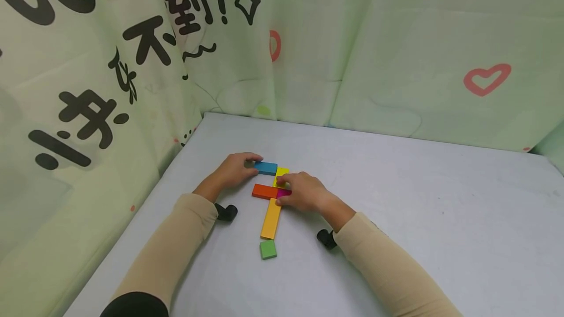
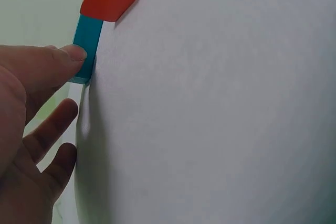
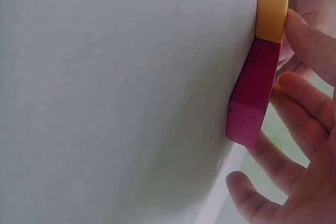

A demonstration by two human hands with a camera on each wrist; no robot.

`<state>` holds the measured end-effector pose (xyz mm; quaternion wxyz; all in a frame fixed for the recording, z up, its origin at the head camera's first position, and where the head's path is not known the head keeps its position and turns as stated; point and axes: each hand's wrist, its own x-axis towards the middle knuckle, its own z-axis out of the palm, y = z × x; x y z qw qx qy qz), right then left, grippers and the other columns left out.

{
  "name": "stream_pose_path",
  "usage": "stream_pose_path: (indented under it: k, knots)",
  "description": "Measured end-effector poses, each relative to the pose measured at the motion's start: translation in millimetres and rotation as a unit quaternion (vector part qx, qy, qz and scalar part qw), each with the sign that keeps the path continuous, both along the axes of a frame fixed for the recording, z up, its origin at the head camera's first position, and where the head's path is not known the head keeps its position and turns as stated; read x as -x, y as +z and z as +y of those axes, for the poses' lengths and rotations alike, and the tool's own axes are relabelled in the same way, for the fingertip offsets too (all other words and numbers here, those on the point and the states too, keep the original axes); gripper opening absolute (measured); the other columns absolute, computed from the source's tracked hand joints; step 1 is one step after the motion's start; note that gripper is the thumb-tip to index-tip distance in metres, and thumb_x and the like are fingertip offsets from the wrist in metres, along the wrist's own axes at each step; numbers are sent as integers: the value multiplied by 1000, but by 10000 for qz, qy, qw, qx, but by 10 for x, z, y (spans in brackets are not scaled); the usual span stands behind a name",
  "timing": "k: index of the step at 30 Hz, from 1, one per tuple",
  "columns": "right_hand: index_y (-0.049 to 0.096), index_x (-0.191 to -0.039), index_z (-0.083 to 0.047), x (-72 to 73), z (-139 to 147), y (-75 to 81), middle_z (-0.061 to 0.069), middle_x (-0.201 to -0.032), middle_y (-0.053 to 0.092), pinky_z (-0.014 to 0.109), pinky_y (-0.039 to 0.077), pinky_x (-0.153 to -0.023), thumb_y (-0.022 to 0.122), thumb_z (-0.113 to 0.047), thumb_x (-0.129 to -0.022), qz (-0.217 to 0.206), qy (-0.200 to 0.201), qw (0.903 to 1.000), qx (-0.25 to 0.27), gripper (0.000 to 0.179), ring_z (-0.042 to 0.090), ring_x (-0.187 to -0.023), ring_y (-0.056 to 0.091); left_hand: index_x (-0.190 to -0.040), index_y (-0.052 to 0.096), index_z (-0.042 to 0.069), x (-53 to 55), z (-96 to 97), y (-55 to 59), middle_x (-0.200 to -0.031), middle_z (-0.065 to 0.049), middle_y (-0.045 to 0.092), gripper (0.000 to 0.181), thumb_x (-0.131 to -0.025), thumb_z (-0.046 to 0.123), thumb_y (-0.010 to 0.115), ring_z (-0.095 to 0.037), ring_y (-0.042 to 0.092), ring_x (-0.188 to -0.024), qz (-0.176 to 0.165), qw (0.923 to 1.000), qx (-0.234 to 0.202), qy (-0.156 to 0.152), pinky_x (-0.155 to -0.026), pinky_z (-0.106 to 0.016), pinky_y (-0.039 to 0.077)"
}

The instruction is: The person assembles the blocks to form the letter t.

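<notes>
My left hand (image 1: 237, 168) pinches the left end of a blue block (image 1: 266, 168) between thumb and fingers; in the left wrist view the thumb lies on that blue block (image 2: 88, 51). My right hand (image 1: 305, 191) reaches over a yellow block (image 1: 282, 172) and a magenta block (image 1: 283, 192), partly hiding both. Its thumb touches the side of an orange-yellow block (image 3: 272, 9) near the magenta block (image 3: 249, 95); the other fingers are spread. A red-orange block (image 1: 264, 191) lies left of the magenta one. Below them lie the long orange-yellow block (image 1: 270, 219) and a green square block (image 1: 268, 249).
The blocks lie flat on a white table (image 1: 396, 219). Pale green curtains (image 1: 317, 53) with dark lettering hang behind the table and along its left side. A black wrist device (image 1: 226, 212) is at the left wrist, another black device (image 1: 326, 239) at the right.
</notes>
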<state>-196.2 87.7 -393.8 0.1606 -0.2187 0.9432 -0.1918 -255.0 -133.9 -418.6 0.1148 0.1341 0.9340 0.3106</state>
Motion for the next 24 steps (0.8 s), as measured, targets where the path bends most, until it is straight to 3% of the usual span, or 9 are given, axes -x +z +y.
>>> stream_pose_path:
  k: [8,20,24]
  knots:
    - [63,-133,-14,0,3,1,7,-122,64,42,50,-94,77,-36,-89,45,26,10000,-9,51,26,-111,55,-140,59,12,27,33,11,-143,-7,56,45,-96,16,69,-30,42,-138,-27,9998,-175,-56,-114,-47,31]
    - [63,-133,-14,-4,0,4,7,-125,64,42,50,-94,76,-36,-89,13,-9,10000,-28,51,27,-114,54,-130,67,15,18,86,30,-129,-7,60,37,-94,21,73,-29,46,-126,150,9978,640,49,-107,-44,41]
    - [63,-134,-14,-7,1,3,8,-127,63,43,49,-95,76,-36,-90,0,1,10000,-7,50,28,-115,54,-129,67,14,-4,69,41,-128,-8,60,36,-94,21,73,-29,46,-125,181,9973,707,69,-107,-44,41]
